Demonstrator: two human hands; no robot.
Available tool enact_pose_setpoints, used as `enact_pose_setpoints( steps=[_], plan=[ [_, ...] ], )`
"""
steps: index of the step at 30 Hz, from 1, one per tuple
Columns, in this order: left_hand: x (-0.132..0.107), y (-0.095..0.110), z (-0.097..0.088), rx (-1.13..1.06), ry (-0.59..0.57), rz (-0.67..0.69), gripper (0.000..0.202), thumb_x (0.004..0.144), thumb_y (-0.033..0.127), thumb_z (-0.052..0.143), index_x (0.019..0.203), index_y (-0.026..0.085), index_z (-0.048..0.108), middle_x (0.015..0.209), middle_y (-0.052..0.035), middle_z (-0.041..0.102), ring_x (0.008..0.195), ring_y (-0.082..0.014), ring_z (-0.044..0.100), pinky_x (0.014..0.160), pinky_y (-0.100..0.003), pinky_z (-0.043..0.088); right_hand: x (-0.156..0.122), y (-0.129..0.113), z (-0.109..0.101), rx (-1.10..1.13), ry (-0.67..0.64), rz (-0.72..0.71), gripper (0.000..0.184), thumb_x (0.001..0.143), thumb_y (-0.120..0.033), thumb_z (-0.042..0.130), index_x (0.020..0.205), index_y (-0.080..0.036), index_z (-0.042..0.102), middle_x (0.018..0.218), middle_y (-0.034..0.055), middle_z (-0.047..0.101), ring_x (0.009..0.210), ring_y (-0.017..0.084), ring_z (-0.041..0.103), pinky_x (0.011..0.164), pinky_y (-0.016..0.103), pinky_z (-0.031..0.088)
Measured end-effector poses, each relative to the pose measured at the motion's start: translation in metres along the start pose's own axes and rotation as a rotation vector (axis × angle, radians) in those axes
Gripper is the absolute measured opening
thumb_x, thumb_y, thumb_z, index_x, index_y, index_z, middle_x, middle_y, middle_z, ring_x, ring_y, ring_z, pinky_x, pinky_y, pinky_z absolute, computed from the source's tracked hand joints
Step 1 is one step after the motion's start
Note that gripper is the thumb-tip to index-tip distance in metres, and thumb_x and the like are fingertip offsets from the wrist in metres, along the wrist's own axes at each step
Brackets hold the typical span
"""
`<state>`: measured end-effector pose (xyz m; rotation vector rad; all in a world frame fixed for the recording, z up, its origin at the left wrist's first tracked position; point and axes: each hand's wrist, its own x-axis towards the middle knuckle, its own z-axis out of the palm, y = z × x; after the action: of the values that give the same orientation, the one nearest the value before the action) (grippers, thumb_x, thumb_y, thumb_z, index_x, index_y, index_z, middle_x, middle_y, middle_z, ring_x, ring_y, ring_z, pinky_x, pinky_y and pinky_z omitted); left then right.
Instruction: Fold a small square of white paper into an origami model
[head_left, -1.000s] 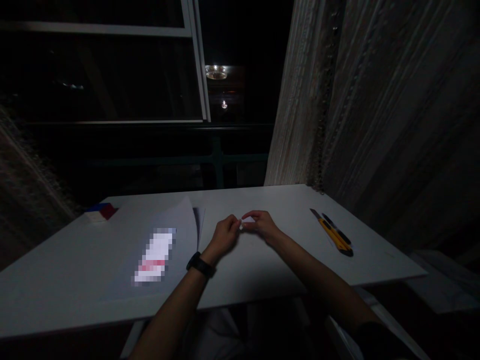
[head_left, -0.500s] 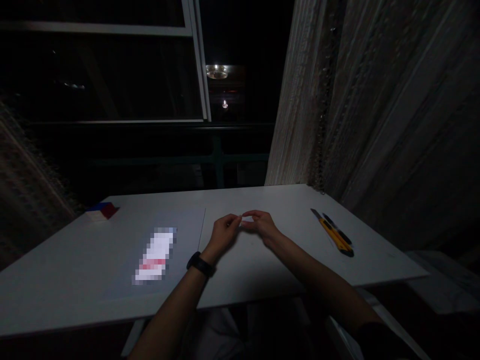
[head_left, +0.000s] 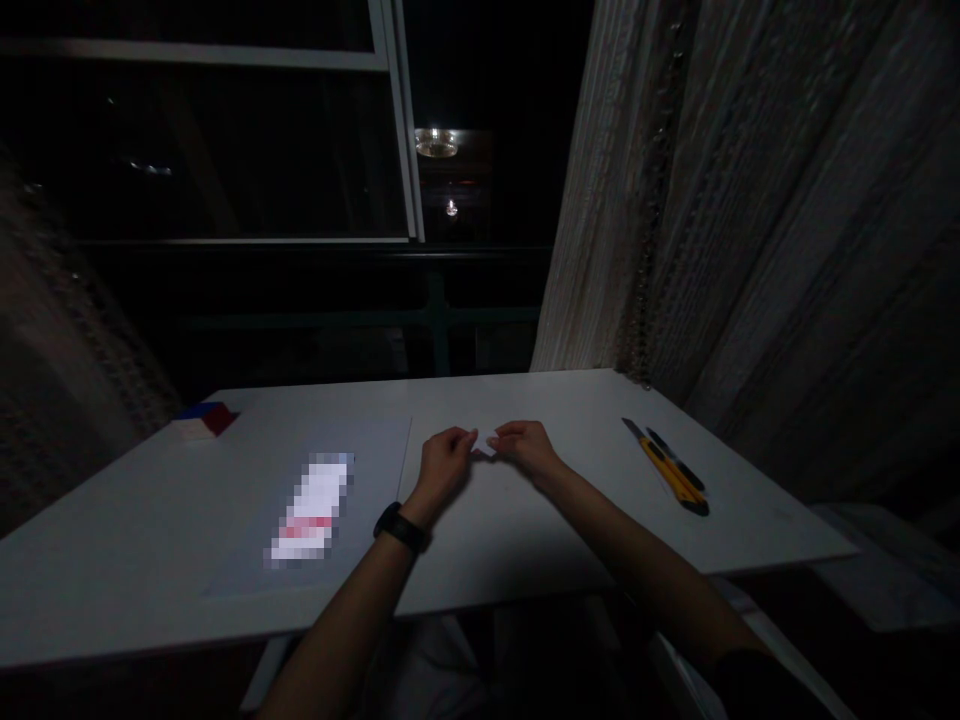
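A small white piece of paper (head_left: 484,446) is stretched between my two hands over the middle of the table. My left hand (head_left: 444,464), with a dark watch (head_left: 400,526) on its wrist, pinches the paper's left end between thumb and fingers. At the other end my right hand (head_left: 529,448) is closed in a pinch on it. The paper looks folded, but its exact shape is too small and dim to make out.
The white table (head_left: 525,560) carries a large paper sheet (head_left: 375,470) with a lit, blurred phone (head_left: 311,510). A cube-like block (head_left: 202,421) sits far left. On the right lie a yellow utility knife (head_left: 666,468) and a dark pen (head_left: 676,460). Curtains (head_left: 592,200) hang behind.
My hands have drawn slightly apart, and more of the white paper shows between them. My right fingers have closed from a looser curve into a pinch. Everything on the table stays put.
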<state>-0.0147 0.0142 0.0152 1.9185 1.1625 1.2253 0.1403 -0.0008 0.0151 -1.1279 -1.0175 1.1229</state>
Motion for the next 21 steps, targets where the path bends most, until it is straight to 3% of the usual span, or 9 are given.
enact_pose_setpoints(
  steps=[5,9,13,17,21],
  plan=[
    [0.002,0.001,0.002,-0.264,-0.021,-0.119,0.040,0.066,0.047,0.060,0.084,0.012,0.065,0.063,-0.0043,0.063,0.057,-0.0142,0.055,0.052,-0.023,0.038,-0.001,0.001,0.002,0.049,0.042,0.030,0.037,0.041,-0.028,0.081,0.067,-0.011,0.061,0.056,0.0023,0.063,0.048,0.011,0.057,0.049,0.023,0.043],
    [0.003,0.004,-0.001,-0.464,0.035,-0.231,0.040,0.058,0.041,0.069,0.083,0.010,0.065,0.056,-0.0022,0.060,0.049,-0.0109,0.051,0.048,-0.021,0.036,-0.006,-0.001,0.006,0.068,-0.078,0.006,0.037,0.043,-0.026,0.080,0.073,-0.012,0.062,0.060,0.0028,0.065,0.050,0.012,0.058,0.051,0.024,0.044],
    [0.003,0.004,-0.002,-0.505,0.044,-0.225,0.035,0.058,0.037,0.071,0.079,0.010,0.064,0.053,-0.0011,0.058,0.048,-0.0090,0.049,0.047,-0.020,0.035,-0.007,-0.002,0.006,0.041,-0.130,-0.029,0.038,0.046,-0.027,0.078,0.077,-0.012,0.063,0.058,0.0025,0.064,0.049,0.012,0.057,0.050,0.024,0.043],
    [0.004,0.000,-0.002,-0.623,0.021,-0.231,0.044,0.062,0.040,0.069,0.094,0.010,0.062,0.056,-0.0015,0.060,0.047,-0.0079,0.048,0.046,-0.019,0.036,-0.007,-0.006,0.001,0.060,-0.247,-0.061,0.045,0.055,-0.030,0.074,0.095,-0.013,0.062,0.065,0.0047,0.067,0.056,0.015,0.061,0.057,0.027,0.045],
    [0.004,-0.002,-0.003,-0.730,0.033,-0.355,0.045,0.058,0.040,0.071,0.094,0.013,0.062,0.056,0.0004,0.057,0.045,-0.0069,0.048,0.043,-0.018,0.035,-0.009,-0.009,-0.003,0.060,-0.386,-0.068,0.053,0.056,-0.025,0.074,0.107,-0.019,0.058,0.073,0.0042,0.068,0.064,0.016,0.063,0.063,0.029,0.046]
  ],
)
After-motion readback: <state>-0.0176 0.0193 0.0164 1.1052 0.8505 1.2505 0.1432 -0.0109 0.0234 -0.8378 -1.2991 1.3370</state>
